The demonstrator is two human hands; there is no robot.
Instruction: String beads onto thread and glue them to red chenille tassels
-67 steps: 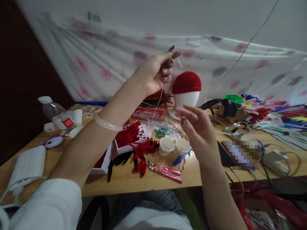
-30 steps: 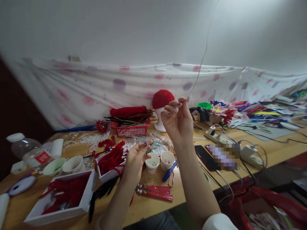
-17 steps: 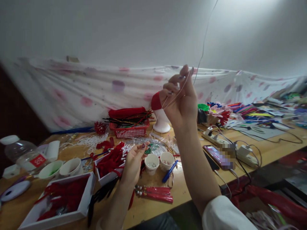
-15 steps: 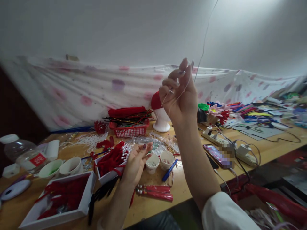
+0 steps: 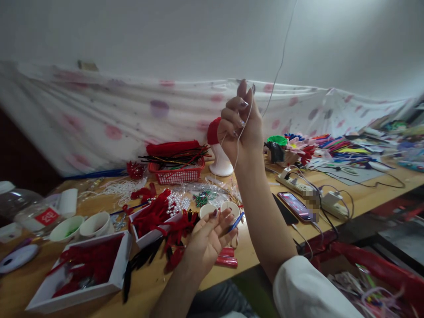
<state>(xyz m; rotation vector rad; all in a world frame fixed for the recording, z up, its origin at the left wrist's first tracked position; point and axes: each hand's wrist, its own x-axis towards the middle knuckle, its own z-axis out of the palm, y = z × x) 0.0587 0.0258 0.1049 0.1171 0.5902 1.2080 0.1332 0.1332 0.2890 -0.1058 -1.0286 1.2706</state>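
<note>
My right hand is raised in front of the wall, its thumb and forefinger pinched on a thin white thread. The thread droops from the fingertips across the palm towards the wrist. Lower down, my left hand hovers over the table edge, palm up with fingers apart and loosely curled; I see nothing in it. Close behind its fingers are two paper cups and a blue pen. Shiny red packaged pieces lie partly hidden beside it, and red fuzzy pieces are to its left.
White boxes with red pieces stand at left, near more cups and a plastic bottle. Behind are a red basket and a white stand. A phone and power strip lie right. A cord hangs behind.
My left hand has moved right and opened, palm turning up, now covering part of the red packaged pieces. My right hand stays raised with the thread, slightly further left in view.
</note>
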